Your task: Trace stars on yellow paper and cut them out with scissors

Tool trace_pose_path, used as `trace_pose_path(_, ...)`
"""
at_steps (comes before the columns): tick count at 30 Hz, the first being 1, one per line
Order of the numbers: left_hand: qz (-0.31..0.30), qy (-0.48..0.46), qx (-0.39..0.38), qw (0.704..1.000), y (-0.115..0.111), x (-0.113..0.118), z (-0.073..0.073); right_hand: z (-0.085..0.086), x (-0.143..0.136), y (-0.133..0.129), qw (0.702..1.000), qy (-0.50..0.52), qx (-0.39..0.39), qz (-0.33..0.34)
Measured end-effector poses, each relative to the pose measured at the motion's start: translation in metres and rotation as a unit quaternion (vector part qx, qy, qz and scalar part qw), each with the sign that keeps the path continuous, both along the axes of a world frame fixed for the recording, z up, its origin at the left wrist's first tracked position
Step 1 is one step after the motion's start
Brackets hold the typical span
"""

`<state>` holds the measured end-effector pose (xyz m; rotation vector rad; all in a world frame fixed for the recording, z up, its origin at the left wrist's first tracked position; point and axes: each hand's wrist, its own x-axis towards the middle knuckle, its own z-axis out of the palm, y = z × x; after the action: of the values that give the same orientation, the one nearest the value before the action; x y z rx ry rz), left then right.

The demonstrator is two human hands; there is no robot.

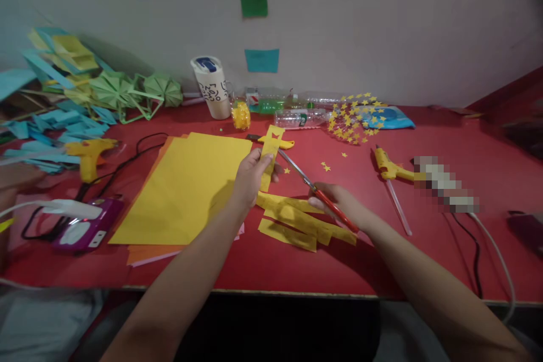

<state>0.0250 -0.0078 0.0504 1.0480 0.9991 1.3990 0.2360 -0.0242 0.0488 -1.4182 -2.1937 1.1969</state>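
My left hand [252, 178] grips a narrow yellow paper strip [268, 167], held upright, with a cut-out near its top end. In my right hand [339, 203] is a pair of scissors [328, 206] with red handles; the blade tips point up and left to the strip's edge. Whether they touch the paper I cannot tell. Below both hands lie several more yellow paper strips [292, 220], overlapping. A few small yellow paper stars [326, 168] are scattered beyond the scissors. Behind the held strip lies a yellow utility knife [286, 143], partly covered.
Yellow paper sheets [182, 186] are stacked at left, orange beneath. Glue guns lie at left [90, 155] and right [386, 164], with cords. Along the wall stand a white tumbler [212, 87], plastic bottles [301, 117] and a star-covered ball [356, 119]. Another person's arm [12, 178] shows far left.
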Motion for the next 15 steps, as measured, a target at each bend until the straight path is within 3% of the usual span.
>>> trace_pose_path(15, -0.005, 0.024, 0.023, 0.999, -0.013, 0.011, -0.001, 0.005, -0.006, -0.015, 0.994, 0.085, -0.074, 0.0)
